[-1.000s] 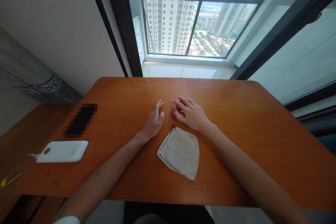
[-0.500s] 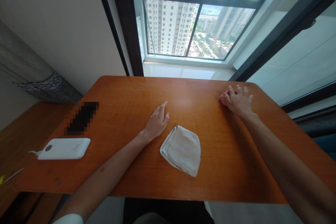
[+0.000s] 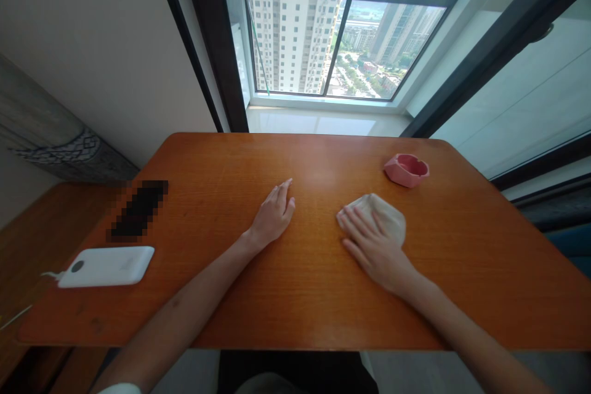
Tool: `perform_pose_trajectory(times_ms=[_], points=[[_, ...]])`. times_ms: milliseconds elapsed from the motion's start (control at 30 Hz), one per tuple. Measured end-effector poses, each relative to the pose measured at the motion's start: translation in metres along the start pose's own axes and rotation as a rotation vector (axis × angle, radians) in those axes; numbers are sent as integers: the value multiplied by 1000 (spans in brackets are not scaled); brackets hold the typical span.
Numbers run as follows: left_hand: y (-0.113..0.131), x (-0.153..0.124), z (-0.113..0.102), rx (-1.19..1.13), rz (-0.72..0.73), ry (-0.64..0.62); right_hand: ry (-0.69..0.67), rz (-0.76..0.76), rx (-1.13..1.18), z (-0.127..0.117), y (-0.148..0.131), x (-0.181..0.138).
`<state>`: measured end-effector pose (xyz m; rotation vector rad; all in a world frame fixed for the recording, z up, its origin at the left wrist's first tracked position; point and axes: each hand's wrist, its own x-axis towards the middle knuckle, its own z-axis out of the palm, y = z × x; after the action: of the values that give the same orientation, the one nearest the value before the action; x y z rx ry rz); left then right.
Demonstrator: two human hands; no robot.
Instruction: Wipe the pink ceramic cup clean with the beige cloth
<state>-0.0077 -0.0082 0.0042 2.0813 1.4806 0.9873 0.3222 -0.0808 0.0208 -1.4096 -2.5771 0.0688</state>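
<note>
My left hand [image 3: 272,212] rests on the wooden table [image 3: 295,314] with its fingers stretched out, holding nothing. Under my right hand [image 3: 376,246] is a folded off-white cloth [image 3: 391,217]. The fingers lie spread across the cloth and reach over its left edge, pressing it to the tabletop; the thumb side is nearest me. A small pink ashtray [image 3: 406,171] with a notched rim stands beyond the cloth, near the far right corner, apart from both hands.
A white power bank [image 3: 108,266] with a cable lies at the table's left side. Behind it is a black, pixelated object [image 3: 138,212]. A window [image 3: 344,43] is past the far edge, and a curtain [image 3: 69,129] hangs at the left.
My right hand has left the pink ashtray, come toward me and landed on the cloth. The cloth has shifted right and away from me. My left hand has stayed put.
</note>
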Motion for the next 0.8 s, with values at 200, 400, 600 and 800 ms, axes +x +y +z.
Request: perform_pose_trajectory(times_ms=[200,400,600,800], points=[[3,0,0,25,2,-7,-31,389,-122,-19,134,-24],[0,5,-4,68,-7,-18,61,441,-242,-30,111,-7],[-9,38,-16,295,32,-85,180,171,-73,-20,35,97],[-19,56,-11,348,169,-300,-109,110,42,19,-18,171]])
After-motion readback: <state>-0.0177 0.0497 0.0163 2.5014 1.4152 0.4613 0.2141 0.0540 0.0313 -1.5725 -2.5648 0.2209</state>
